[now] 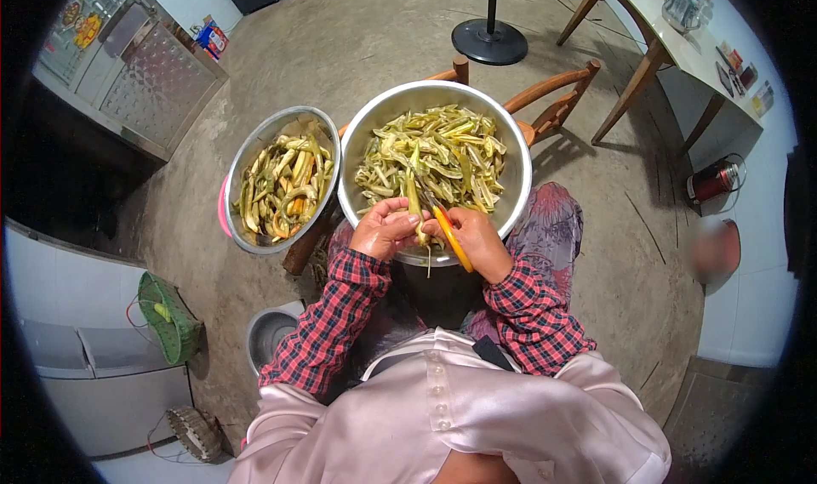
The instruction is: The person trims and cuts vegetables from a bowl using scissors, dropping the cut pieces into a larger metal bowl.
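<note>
My left hand is closed around a long yellow-green pepper, its pale end pointing down toward me. My right hand grips scissors with orange-yellow handles; their dark blades lie right beside the pepper. Both hands are over the near rim of a large metal basin, which holds a heap of cut, split pepper pieces. To its left, a smaller metal basin contains whole, limp peppers, green and yellow with a few orange ones.
A wooden chair stands behind the large basin. Beyond it are a black round stand base and a table at the right. A grey basin sits on the floor near my left arm, and a green basket is further left.
</note>
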`<state>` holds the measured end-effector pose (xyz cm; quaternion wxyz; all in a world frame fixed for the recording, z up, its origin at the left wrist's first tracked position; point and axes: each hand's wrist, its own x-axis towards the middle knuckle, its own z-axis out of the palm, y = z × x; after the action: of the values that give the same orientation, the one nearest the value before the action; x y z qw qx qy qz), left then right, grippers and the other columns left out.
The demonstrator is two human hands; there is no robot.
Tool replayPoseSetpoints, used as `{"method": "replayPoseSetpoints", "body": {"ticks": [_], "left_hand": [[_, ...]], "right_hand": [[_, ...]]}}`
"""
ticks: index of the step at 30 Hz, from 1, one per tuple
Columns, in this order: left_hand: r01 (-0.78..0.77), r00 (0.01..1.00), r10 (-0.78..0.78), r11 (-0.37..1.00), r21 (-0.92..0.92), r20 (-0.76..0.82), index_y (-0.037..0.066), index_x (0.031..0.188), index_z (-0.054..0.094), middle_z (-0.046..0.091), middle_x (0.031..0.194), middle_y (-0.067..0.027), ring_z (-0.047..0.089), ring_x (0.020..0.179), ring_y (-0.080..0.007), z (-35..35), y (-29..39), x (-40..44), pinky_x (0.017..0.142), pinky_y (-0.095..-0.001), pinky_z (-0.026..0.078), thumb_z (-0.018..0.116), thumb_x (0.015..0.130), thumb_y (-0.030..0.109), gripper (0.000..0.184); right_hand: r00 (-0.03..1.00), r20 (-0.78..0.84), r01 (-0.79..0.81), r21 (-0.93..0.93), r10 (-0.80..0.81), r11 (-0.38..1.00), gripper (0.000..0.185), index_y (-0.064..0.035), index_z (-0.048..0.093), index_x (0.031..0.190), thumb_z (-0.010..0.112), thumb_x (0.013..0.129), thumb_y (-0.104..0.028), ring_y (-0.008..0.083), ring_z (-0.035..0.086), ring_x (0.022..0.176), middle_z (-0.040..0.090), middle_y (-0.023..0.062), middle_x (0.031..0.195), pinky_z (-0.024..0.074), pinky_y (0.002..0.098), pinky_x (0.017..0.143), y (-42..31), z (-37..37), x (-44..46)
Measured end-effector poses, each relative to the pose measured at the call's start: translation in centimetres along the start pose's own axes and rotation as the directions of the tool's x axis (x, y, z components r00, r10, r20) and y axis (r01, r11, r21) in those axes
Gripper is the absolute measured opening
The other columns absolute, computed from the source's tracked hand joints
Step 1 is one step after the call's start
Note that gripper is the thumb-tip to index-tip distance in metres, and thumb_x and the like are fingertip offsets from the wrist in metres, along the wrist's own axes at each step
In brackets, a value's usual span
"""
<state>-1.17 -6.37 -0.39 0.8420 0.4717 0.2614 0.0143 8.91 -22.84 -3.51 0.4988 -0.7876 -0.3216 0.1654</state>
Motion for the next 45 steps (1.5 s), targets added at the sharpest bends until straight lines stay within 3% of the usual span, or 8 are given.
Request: {"method": "replayPoseSetpoints", "body": {"ticks": [5,7,9,12,21,24,27,45], "left_hand": [[0.075,0.995,-0.075,0.997,-0.003,0.063,0.001,0.128,0.044,0.065,0.111,-0.0135,0.066,0.097,-0.0226,-0.3,-0.1,0.3,0.081,-0.0370,0.056,0.059,0.092,0.009,0.040],[0.119,0.990,-0.116,0.992,-0.034,0.079,0.002,0.129,0.044,0.064,0.112,-0.0123,0.066,0.098,-0.0225,-0.5,-0.2,0.2,0.082,-0.0370,0.056,0.058,0.093,0.011,0.040],[0.111,0.994,-0.109,0.989,-0.095,0.032,0.004,0.133,0.042,0.062,0.116,-0.0116,0.065,0.098,-0.0226,-0.4,0.2,0.1,0.083,-0.0374,0.056,0.057,0.094,0.012,0.042],[0.045,0.998,-0.052,0.989,-0.143,-0.047,0.007,0.137,0.039,0.059,0.121,-0.0109,0.064,0.101,-0.0231,-0.2,1.0,-0.1,0.084,-0.0380,0.056,0.055,0.095,0.013,0.046],[-0.050,0.998,0.040,0.977,-0.205,-0.051,0.005,0.148,0.022,0.056,0.119,-0.0165,0.062,0.102,-0.0270,-0.9,2.3,-0.3,0.090,-0.0387,0.054,0.055,0.091,-0.002,0.066],[-0.026,0.997,0.010,0.980,-0.198,-0.082,0.005,0.149,0.018,0.056,0.120,-0.0184,0.062,0.104,-0.0280,-0.8,1.7,-0.2,0.088,-0.0399,0.055,0.056,0.090,-0.002,0.070],[-0.002,0.992,-0.015,0.990,-0.138,-0.123,0.005,0.148,0.019,0.056,0.120,-0.0175,0.063,0.104,-0.0289,-0.3,1.3,-0.4,0.086,-0.0402,0.055,0.058,0.090,-0.001,0.070],[0.004,0.960,0.012,0.998,0.056,-0.280,0.003,0.145,0.030,0.063,0.113,-0.0090,0.067,0.093,-0.0198,0.1,1.1,-0.2,0.071,-0.0323,0.055,0.071,0.085,0.009,0.073]], "right_hand": [[0.991,0.069,-0.124,0.207,0.112,0.970,0.044,0.0015,0.063,0.073,0.070,0.086,-0.040,0.0087,0.050,0.047,0.052,0.0020,0.054,0.0358,0.0251,0.042,0.2,-0.4,0.1],[0.990,0.031,-0.139,0.219,0.136,0.966,0.045,0.0020,0.062,0.073,0.071,0.084,-0.041,0.0189,0.052,0.052,0.054,0.0090,0.059,0.0384,0.0302,0.046,0.9,-0.2,0.3],[0.988,-0.019,-0.147,0.126,0.151,0.981,0.048,0.0036,0.061,0.073,0.073,0.079,-0.043,0.0404,0.057,0.062,0.058,0.0237,0.068,0.0448,0.0419,0.057,1.2,0.0,0.6],[0.999,0.012,-0.032,-0.043,0.033,0.999,0.044,0.0027,0.062,0.077,0.075,0.081,-0.039,0.0176,0.057,0.056,0.057,0.0086,0.062,0.0419,0.0315,0.051,-0.2,-0.8,0.2],[0.990,-0.068,0.114,-0.117,-0.123,0.986,0.050,0.0026,0.065,0.089,0.085,0.067,-0.038,0.0293,0.059,0.060,0.061,0.0166,0.070,0.0451,0.0383,0.057,-3.1,-1.2,-0.5],[0.996,-0.046,0.066,-0.134,-0.073,0.989,0.063,0.0017,0.063,0.095,0.083,0.064,-0.049,0.0388,0.064,0.083,0.065,0.0218,0.086,0.0508,0.0448,0.072,-3.7,-1.4,-0.6],[0.979,-0.113,0.144,-0.214,-0.171,0.966,0.074,0.0042,0.061,0.106,0.087,0.059,-0.046,0.0307,0.062,0.076,0.063,0.0168,0.086,0.0491,0.0381,0.068,-2.8,-0.6,-0.6],[0.994,-0.053,0.082,-0.250,-0.098,0.965,0.076,0.0039,0.061,0.107,0.085,0.058,-0.050,0.0355,0.060,0.088,0.062,0.0202,0.091,0.0479,0.0418,0.078,-3.9,-1.2,-1.1]]}}
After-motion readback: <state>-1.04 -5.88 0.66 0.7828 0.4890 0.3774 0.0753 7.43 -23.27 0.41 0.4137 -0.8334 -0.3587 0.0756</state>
